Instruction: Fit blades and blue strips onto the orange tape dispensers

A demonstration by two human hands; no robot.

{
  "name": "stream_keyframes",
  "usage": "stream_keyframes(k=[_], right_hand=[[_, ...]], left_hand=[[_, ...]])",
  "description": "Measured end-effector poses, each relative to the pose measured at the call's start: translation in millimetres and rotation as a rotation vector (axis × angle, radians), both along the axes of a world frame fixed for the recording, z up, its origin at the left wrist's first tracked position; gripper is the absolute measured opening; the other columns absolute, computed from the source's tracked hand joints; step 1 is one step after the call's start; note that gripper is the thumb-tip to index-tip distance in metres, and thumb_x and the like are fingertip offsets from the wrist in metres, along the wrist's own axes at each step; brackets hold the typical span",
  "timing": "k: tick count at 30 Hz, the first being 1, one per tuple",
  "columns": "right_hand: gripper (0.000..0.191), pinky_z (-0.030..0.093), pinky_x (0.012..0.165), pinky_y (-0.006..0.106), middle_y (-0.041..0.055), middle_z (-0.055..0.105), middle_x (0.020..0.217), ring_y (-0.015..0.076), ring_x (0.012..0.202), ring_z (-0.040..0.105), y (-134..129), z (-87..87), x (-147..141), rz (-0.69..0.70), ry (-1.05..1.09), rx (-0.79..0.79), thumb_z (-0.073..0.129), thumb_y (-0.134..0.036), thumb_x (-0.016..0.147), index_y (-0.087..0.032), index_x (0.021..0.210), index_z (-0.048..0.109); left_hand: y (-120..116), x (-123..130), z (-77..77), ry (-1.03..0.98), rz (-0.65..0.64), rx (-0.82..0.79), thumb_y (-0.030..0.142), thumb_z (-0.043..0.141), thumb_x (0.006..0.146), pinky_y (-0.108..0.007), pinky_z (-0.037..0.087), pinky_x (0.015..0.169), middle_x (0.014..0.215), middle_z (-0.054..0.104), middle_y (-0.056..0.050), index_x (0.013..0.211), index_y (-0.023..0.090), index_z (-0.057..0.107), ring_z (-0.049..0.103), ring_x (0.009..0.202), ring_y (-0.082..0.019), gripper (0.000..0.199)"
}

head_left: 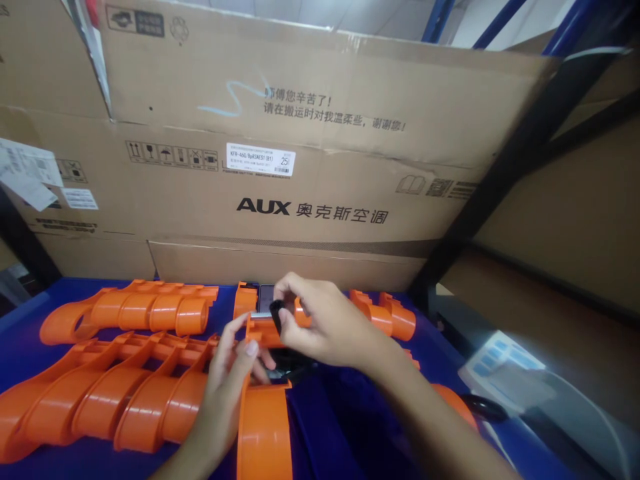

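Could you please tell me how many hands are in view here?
2: the left hand holds an orange part at lower centre, and the right hand pinches a black piece at that part's upper end. No other hand shows.

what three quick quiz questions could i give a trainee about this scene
1. Multiple choice: what does the left hand hold?
a) a roll of tape
b) a curved orange plastic part
c) a paper label

2. True or false: the right hand pinches a small black piece between thumb and finger.

3. Fill in: the large Latin letters on the printed cardboard behind the blue surface read ____.

Key: 1. b; 2. true; 3. AUX
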State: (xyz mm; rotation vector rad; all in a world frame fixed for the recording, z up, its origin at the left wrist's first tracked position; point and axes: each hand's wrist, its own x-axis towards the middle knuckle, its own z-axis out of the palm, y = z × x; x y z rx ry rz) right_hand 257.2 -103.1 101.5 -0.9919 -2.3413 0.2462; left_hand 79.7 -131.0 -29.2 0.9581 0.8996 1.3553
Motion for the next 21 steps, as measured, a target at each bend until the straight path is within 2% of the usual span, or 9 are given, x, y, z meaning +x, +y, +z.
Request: stream_keyframes(k=[6, 9, 13, 17, 21], right_hand=[[0.017, 0.042, 0.059, 0.026, -0.0001, 0.069, 0.079, 0.0143, 0.063, 0.059, -8, -15.0, -4, -0.042, -0.002, 0.116, 0.057, -0.022, 0.086, -0.022, 0.103, 0.06], [0.02, 0.05, 0.071, 0.03, 0.0052, 0.072, 0.095, 0.0187, 0.081, 0.065, -7, -19.4, 1, 0.002, 0.006, 0.162, 0.057, -0.023, 0.092, -0.021, 0.111, 0.065], [0.029, 0.054, 0.089, 0.038, 0.008, 0.071, 0.113, 0.0223, 0.104, 0.065, -5, -27.7, 6, 0.111, 0.062, 0.104, 0.055, -0.021, 0.098, -0.024, 0.124, 0.066], [0.022, 0.052, 0.093, 0.041, 0.0067, 0.072, 0.111, 0.0219, 0.102, 0.065, -4, -40.2, 6, 0.137, 0.162, 0.1, 0.059, -0.018, 0.096, -0.024, 0.115, 0.068], [0.019, 0.054, 0.084, 0.038, 0.0081, 0.065, 0.107, 0.0219, 0.098, 0.062, -4, -50.8, 3, 0.088, 0.18, 0.132, 0.063, -0.019, 0.095, -0.024, 0.11, 0.072]], left_hand=[[-7, 2, 2.7, 0.072, 0.008, 0.042, 0.053, 0.065, 0.09, -0.03, 0.05, 0.066, 0.076, 0.072, -0.003, 0.141, 0.021, 0.049, 0.064, 0.062, -0.017, 0.061], [-9, 5, 5.0, 0.073, 0.009, 0.05, 0.052, 0.064, 0.091, -0.029, 0.049, 0.067, 0.078, 0.072, -0.003, 0.142, 0.023, 0.048, 0.063, 0.063, -0.017, 0.061], [-13, 7, 9.5, 0.071, 0.016, 0.052, 0.05, 0.062, 0.094, -0.029, 0.048, 0.07, 0.081, 0.071, -0.002, 0.141, 0.024, 0.049, 0.062, 0.064, -0.016, 0.056], [-19, 8, 13.4, 0.082, -0.015, 0.052, 0.049, 0.061, 0.095, -0.028, 0.048, 0.068, 0.083, 0.07, -0.002, 0.142, 0.025, 0.049, 0.061, 0.065, -0.015, 0.054], [-17, 7, 10.1, 0.082, -0.031, 0.055, 0.047, 0.061, 0.095, -0.028, 0.049, 0.071, 0.084, 0.07, -0.002, 0.142, 0.026, 0.048, 0.062, 0.068, -0.015, 0.053]])
